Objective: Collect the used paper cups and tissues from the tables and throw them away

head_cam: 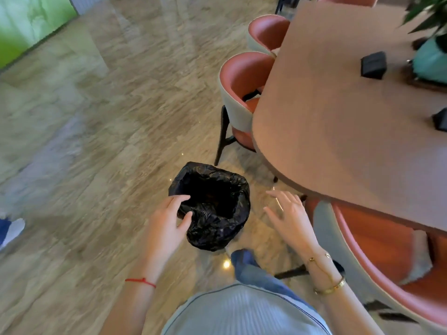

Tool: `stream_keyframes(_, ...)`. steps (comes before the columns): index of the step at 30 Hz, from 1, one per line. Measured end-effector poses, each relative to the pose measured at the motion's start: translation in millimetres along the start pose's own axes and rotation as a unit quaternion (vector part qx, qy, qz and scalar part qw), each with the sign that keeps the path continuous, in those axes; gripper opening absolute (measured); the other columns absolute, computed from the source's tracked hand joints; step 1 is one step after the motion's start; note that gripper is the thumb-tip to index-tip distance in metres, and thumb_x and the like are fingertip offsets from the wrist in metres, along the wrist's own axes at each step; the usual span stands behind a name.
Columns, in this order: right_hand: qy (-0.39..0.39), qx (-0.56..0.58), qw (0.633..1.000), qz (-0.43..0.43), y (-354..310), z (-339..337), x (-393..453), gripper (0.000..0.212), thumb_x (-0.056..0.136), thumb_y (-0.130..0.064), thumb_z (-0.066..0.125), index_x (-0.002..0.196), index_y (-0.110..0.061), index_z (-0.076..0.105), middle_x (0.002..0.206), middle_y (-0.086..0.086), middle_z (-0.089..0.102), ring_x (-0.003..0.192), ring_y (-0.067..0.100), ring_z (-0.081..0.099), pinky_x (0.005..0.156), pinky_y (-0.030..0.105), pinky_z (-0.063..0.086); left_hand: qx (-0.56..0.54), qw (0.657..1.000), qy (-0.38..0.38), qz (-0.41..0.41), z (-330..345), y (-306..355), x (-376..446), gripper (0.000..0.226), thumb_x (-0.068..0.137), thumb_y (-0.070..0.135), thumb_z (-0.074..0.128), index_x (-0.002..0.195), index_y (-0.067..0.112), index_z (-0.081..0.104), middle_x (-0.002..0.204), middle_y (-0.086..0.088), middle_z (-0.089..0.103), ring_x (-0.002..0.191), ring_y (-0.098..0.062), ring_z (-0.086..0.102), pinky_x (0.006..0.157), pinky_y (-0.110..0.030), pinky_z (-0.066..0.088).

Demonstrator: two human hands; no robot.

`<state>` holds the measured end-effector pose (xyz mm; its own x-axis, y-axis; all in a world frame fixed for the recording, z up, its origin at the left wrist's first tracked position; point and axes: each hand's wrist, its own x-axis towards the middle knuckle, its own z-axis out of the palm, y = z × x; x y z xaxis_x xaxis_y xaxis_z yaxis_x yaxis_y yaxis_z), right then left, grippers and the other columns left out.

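A small bin lined with a black plastic bag (pixel 217 213) stands on the floor in front of me, its mouth open and dark inside. My left hand (pixel 169 223) grips the bag's near-left rim, thumb and fingers pinching the plastic. My right hand (pixel 290 216) hovers to the right of the bin, fingers spread, holding nothing. No paper cup or tissue shows in either hand. What lies inside the bag is too dark to tell.
A long brown table (pixel 338 122) fills the right side, with black boxes (pixel 373 65) and a teal plant pot (pixel 430 61) on it. Pink chairs (pixel 242 93) stand along its left edge, one (pixel 387 257) close at my right. Another person's shoe (pixel 12 230) shows far left.
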<state>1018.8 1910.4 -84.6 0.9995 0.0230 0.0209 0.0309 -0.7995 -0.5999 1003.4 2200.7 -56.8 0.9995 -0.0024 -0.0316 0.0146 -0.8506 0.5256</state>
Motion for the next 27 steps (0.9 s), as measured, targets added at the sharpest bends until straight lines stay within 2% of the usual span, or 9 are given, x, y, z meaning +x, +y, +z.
stream_keyframes(2,0.02,0.004,0.999,0.036,1.5,-5.5,-45.1,0.036,0.091,-0.033,0.061,0.126,-0.027,0.056,0.121,-0.008,0.058,0.112,0.014,0.046,0.096,0.029,0.04,0.001,0.999,-0.019,0.028,-2.2,8.1,-19.3,0.036,0.093,0.027,0.06,0.129,0.022,0.056,0.096,-0.012,0.067,0.04,-0.003,0.042,0.042,-0.01,0.032)
stream_keyframes(4,0.04,0.005,0.997,0.068,4.6,-14.2,-88.7,0.036,0.09,-0.032,0.063,0.125,-0.026,0.057,0.118,-0.008,0.059,0.108,0.013,0.047,0.094,0.032,0.044,0.003,0.998,-0.042,0.055,-1.7,18.6,-36.2,0.036,0.094,0.028,0.059,0.129,0.024,0.056,0.111,-0.001,0.065,0.046,0.001,0.044,0.047,-0.007,0.033)
stream_keyframes(6,0.064,0.006,0.993,0.102,9.2,-23.9,-131.7,0.037,0.088,-0.028,0.065,0.124,-0.026,0.058,0.117,-0.008,0.059,0.108,0.012,0.047,0.095,0.029,0.042,-0.022,0.993,-0.074,0.092,4.2,30.9,-51.7,0.037,0.094,0.028,0.06,0.13,0.024,0.055,0.126,0.008,0.057,0.084,0.001,0.058,0.074,-0.01,0.041)
stream_keyframes(7,0.078,0.006,0.99,0.12,12.2,-28.7,-152.5,0.037,0.088,-0.026,0.066,0.124,-0.025,0.058,0.118,-0.009,0.059,0.109,0.012,0.047,0.095,0.027,0.04,-0.03,0.989,-0.09,0.114,8.7,38.6,-58.7,0.037,0.093,0.026,0.061,0.13,0.023,0.056,0.129,0.009,0.056,0.104,-0.007,0.058,0.087,-0.018,0.043)
stream_keyframes(8,0.093,0.008,0.986,0.14,16.1,-33.4,-172.9,0.037,0.088,-0.026,0.066,0.124,-0.025,0.058,0.118,-0.009,0.059,0.11,0.011,0.047,0.095,0.025,0.039,-0.03,0.985,-0.101,0.139,14.1,47.7,-65.4,0.037,0.093,0.025,0.062,0.129,0.022,0.057,0.13,0.009,0.056,0.114,-0.01,0.055,0.093,-0.022,0.042)
stream_keyframes(16,0.202,0.018,0.937,0.284,54.2,-73.4,-320.1,0.039,0.087,-0.023,0.068,0.125,-0.021,0.058,0.12,-0.006,0.059,0.113,0.015,0.048,0.098,0.025,0.038,-0.037,0.927,-0.2,0.315,75.3,156.0,-115.8,0.036,0.093,0.028,0.061,0.128,0.026,0.056,0.128,0.013,0.055,0.119,-0.007,0.051,0.099,-0.024,0.043)
stream_keyframes(21,0.261,0.022,0.897,0.356,95.9,-108.7,-409.8,0.038,0.085,-0.018,0.07,0.121,-0.024,0.06,0.116,-0.007,0.06,0.111,0.014,0.051,0.095,0.021,0.036,-0.039,0.876,-0.251,0.409,134.6,253.4,-164.4,0.037,0.092,0.028,0.061,0.128,0.026,0.055,0.126,0.014,0.056,0.117,-0.004,0.051,0.1,-0.023,0.041)
stream_keyframes(24,0.299,0.012,0.867,0.399,128.3,-139.6,-467.0,0.038,0.085,-0.019,0.071,0.121,-0.021,0.061,0.116,-0.007,0.061,0.112,0.014,0.052,0.095,0.023,0.038,-0.049,0.845,-0.271,0.459,173.8,317.9,-200.4,0.037,0.091,0.026,0.063,0.127,0.026,0.056,0.122,0.016,0.057,0.115,-0.003,0.051,0.1,-0.02,0.039)
stream_keyframes(27,0.333,-0.004,0.839,0.43,164.0,-177.8,-527.6,0.035,0.085,-0.019,0.071,0.119,-0.02,0.062,0.113,-0.006,0.062,0.109,0.015,0.053,0.095,0.026,0.041,-0.06,0.813,-0.287,0.503,212.1,383.6,-241.8,0.037,0.089,0.025,0.065,0.125,0.026,0.057,0.12,0.014,0.059,0.113,-0.004,0.053,0.099,-0.025,0.043)
